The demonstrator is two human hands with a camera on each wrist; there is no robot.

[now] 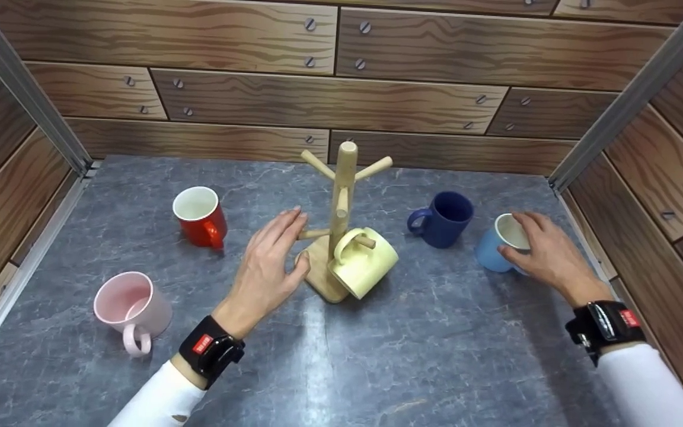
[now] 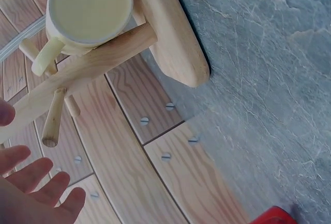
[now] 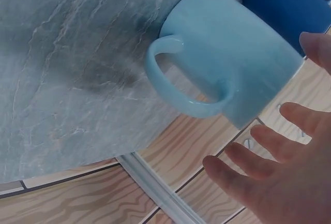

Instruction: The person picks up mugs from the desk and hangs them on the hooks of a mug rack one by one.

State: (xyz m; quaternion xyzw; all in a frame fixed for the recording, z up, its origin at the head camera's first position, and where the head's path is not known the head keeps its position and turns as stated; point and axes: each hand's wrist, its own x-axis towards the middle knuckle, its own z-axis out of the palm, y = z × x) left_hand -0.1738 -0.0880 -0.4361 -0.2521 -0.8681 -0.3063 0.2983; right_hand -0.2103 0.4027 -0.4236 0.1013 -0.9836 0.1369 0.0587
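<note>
A wooden mug tree [image 1: 346, 172] stands mid-table with a pale yellow mug [image 1: 371, 264] hanging tilted by its handle on a lower right peg. My left hand [image 1: 267, 264] hovers left of the tree. The left wrist view shows its fingers [image 2: 54, 188] spread near a bare peg [image 2: 53, 120], holding nothing. On the right, my right hand [image 1: 552, 252] is over the light blue mug [image 1: 490, 248], fingers loosely apart. In the right wrist view that mug's handle [image 3: 173, 97] faces the camera, and the fingers [image 3: 253, 164] lie beside the rim without gripping it.
A dark blue mug [image 1: 445, 219] stands between the tree and the light blue mug. On the left are a red mug [image 1: 199, 225] and a pink mug [image 1: 146, 308], both upright. Wood-patterned walls [image 1: 246, 98] enclose the grey marbled table [image 1: 318, 367].
</note>
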